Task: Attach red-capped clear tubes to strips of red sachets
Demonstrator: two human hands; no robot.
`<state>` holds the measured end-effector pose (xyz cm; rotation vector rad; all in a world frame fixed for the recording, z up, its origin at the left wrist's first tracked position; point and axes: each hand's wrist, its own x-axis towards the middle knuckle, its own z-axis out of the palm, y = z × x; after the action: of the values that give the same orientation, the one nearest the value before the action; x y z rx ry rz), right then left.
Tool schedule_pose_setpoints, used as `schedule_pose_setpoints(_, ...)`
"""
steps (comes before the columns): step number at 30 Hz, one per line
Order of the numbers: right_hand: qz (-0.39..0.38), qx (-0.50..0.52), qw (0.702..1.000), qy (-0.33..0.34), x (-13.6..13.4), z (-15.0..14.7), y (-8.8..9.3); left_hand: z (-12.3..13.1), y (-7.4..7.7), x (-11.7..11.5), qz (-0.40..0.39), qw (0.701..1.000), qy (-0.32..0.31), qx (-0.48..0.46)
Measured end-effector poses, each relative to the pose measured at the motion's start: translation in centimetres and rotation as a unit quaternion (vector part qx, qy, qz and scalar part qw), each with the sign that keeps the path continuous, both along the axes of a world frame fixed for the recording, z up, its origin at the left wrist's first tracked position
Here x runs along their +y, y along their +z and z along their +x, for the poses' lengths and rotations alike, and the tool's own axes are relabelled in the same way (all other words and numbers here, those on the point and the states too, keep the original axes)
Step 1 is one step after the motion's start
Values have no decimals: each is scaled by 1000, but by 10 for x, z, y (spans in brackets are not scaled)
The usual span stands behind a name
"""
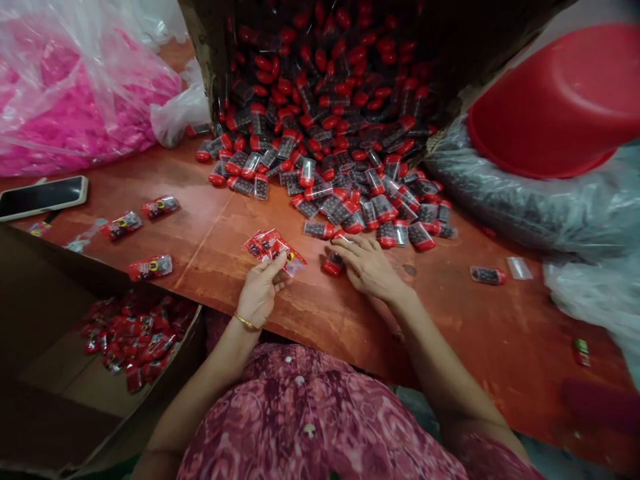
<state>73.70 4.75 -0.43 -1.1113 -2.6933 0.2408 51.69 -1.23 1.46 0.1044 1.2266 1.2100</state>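
My left hand (261, 290), with a gold bangle at the wrist, pinches a red printed plastic sleeve (295, 261) between thumb and fingers. More red printed sleeves (260, 244) lie on the table just beyond its fingertips. At the near edge of a heap of small clear containers (345, 210) with red caps and dark contents, my right hand (367, 265) curls its fingers over one red-capped container (332, 264). Its fingers partly hide that container. Several sleeved containers (151, 267) lie on the table to the left.
The heap spills from a tipped cardboard box (204, 60). An open carton (55, 373) below left holds sleeved containers. A phone (43, 198) and bagged pink pieces (75, 100) are at left. A red tub (560, 100) rests on a filled plastic bag (540, 207) at right.
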Motion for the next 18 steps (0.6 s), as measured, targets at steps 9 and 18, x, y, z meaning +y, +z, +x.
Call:
schedule_pose_setpoints(9, -15, -21, 1000, 16, -13, 5, -6, -1, -3, 0, -13, 1000, -2, -4)
schedule_pose_setpoints(18, -115, 225, 963, -96, -49, -3, -16, 6, -3, 2, -21, 1000, -12, -7)
